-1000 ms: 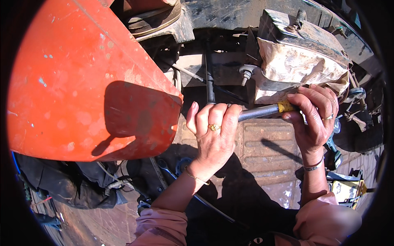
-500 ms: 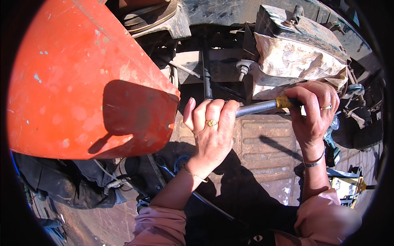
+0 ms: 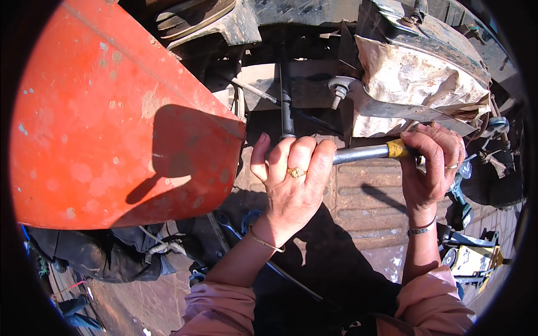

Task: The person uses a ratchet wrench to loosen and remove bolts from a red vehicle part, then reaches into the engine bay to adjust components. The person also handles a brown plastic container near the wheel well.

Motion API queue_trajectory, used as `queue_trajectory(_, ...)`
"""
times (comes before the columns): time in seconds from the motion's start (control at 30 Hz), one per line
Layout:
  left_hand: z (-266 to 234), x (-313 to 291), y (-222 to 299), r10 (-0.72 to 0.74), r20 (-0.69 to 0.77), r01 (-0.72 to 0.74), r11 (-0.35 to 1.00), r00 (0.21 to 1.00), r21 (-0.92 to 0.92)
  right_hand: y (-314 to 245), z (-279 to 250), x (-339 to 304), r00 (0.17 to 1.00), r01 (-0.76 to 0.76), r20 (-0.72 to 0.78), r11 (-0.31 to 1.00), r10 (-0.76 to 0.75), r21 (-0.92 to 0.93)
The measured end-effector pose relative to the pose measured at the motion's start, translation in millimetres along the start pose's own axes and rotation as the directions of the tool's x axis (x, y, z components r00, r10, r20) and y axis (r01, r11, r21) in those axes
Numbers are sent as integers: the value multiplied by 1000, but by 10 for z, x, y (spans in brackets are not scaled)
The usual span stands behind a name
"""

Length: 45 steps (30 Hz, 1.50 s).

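Ridged floor plate [image 3: 364, 227], partly sunlit, red panel [image 3: 106, 140] off to the left. Left hand [image 3: 294, 182] wrapped round a steel bar [image 3: 361, 154] beside a dark shaft [image 3: 286, 115], right hand [image 3: 431, 168] closed on the bar's yellow-banded end, near the wrapped box [image 3: 414, 78]. Looks mid-job, but shadow hides the shaft's far end, so can't tell what's left.

Standing here, looks like an outdoor repair spot tbh: big red panel [image 3: 101, 140], grimy metal frame [image 3: 308, 14], loose wrench [image 3: 228, 225], bright sun.
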<state>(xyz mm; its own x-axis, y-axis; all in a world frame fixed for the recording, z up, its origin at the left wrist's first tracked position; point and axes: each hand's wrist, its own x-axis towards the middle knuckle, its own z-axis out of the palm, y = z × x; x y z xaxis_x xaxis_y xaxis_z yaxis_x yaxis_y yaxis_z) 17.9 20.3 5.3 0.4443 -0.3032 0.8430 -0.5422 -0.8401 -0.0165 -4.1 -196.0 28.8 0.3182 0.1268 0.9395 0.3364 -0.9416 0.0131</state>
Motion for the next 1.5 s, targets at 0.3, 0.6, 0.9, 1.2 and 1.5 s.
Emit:
queue_trajectory(0.3, -28, 2, -19, 33, 35, -33, 999, 999, -3, -38, 72, -101, 998, -38, -56, 999, 38, 11)
queue_trajectory(0.6, -56, 18, -31, 65, 70, -67, 997, 995, 29, -61, 108, -198, 993, -99, -65, 994, 102, 40)
queue_trajectory(0.9, -71, 22, -36, 86, 88, -90, 995, 992, 41, -82, 154, -311, 986, -145, -75, 988, 149, 59)
queue_trajectory(1.2, -63, 27, -77, 126, 89, -134, 988, 988, 83, -183, 217, -498, 968, -241, -55, 967, 246, 78)
queue_trajectory(1.5, -67, 50, -78, 134, 87, -141, 987, 987, 80, -211, 277, -574, 943, -309, -83, 941, 322, 141)
